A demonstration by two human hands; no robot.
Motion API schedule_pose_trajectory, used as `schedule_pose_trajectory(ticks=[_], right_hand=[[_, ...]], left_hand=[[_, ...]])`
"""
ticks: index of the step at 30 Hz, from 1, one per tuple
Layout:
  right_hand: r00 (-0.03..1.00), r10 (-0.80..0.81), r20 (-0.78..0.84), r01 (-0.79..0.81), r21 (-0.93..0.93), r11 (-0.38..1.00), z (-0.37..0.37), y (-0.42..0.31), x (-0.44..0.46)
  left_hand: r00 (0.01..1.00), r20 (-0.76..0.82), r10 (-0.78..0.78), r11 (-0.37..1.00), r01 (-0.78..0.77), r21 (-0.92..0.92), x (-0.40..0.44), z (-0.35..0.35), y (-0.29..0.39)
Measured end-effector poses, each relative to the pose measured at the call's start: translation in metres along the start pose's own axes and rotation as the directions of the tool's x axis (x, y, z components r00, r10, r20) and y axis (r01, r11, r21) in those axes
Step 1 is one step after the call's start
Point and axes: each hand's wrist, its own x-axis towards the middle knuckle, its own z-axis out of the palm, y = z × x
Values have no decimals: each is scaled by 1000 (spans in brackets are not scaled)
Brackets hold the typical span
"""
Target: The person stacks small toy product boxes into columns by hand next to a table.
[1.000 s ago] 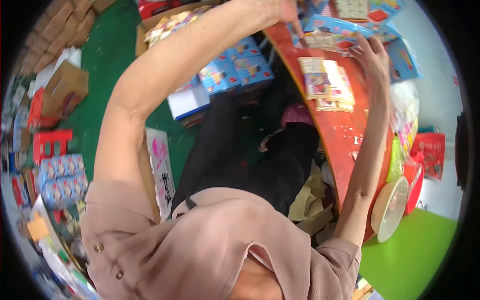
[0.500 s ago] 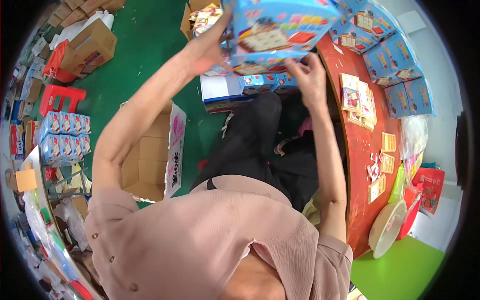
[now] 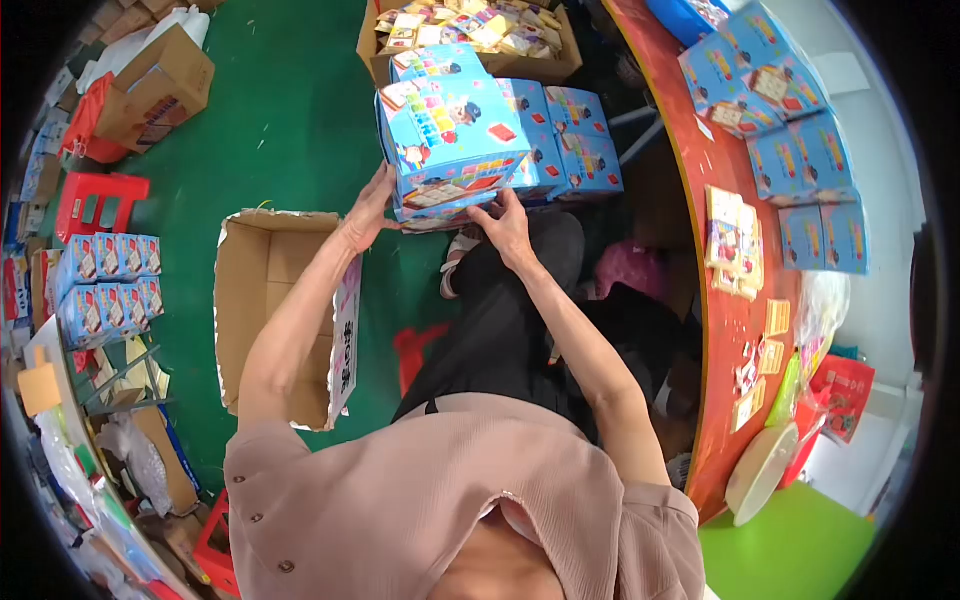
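Note:
A blue printed box (image 3: 450,125) is between my two hands, low over the floor beside other blue boxes (image 3: 580,140). My left hand (image 3: 370,212) grips its lower left corner, with the fingers partly behind the cardboard. My right hand (image 3: 503,225) has its fingers pressed to the lower right edge. Another blue surface shows just beneath the held box; whether it belongs to a second box, I cannot tell. Behind it stands a carton full of small packets (image 3: 480,28).
An open cardboard carton (image 3: 275,290) stands on the green floor at left. The red table (image 3: 685,130) at right bears blue boxes (image 3: 800,150), packets (image 3: 733,240) and small trays (image 3: 770,355). A red stool (image 3: 100,205) and small boxed packs (image 3: 110,285) are at far left.
Both hands first reached over the red table, then swung left with the blue box. They have since lowered it beside the boxes on the floor.

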Motion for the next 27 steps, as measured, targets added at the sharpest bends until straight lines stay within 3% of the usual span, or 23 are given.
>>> schedule_pose_trajectory(ticks=[3,6,7,8,10,11,12,15,16,19,20,21,22,23,25,27], right_hand=[[998,-29,-57,22,-128,991,9,30,28],[973,227,40,-222,-110,969,17,41,45],[942,324,87,-313,-124,942,18,43,50],[960,252,121,-225,-200,953,17,89,58],[914,376,152,-315,-318,894,18,84,56],[889,432,152,-353,-373,858,19,79,56],[869,465,169,-412,-272,869,14,117,61],[724,641,255,-594,-241,767,10,57,53],[693,657,296,-611,-243,754,2,66,50],[760,625,178,-650,220,728,-24,52,25],[897,424,127,-443,300,845,-40,78,22],[935,355,17,-340,333,879,-48,75,22],[956,280,-93,-233,345,909,-56,72,22],[904,349,-247,-261,328,908,-52,23,25],[911,282,-300,-253,130,959,-47,-25,39],[935,291,-203,-277,95,956,-48,-33,58]], left_hand=[[999,-44,-2,999,0,-36,28,-20,-25],[990,-137,16,999,-21,-33,49,-23,-45],[988,-143,66,997,-59,55,66,-32,-64],[983,-148,109,986,-89,139,89,-43,-95],[981,-157,114,965,-72,251,94,-39,-112],[972,-201,122,981,-88,170,88,-34,-104],[962,-240,131,989,-111,94,85,-30,-95],[930,-349,120,988,-147,-51,76,-27,-86],[915,-390,106,984,-152,-88,75,-28,-89],[893,-450,-18,970,-94,-225,74,-27,-95],[895,-435,-97,958,-34,-285,70,-25,-93],[893,-416,-173,939,23,-342,68,-22,-91],[896,-396,-200,932,50,-358,73,-23,-95],[899,-375,-228,924,79,-373,81,-25,-103],[891,-357,-282,890,104,-444,90,-22,-111],[873,-361,-327,829,81,-554,100,-13,-109]])
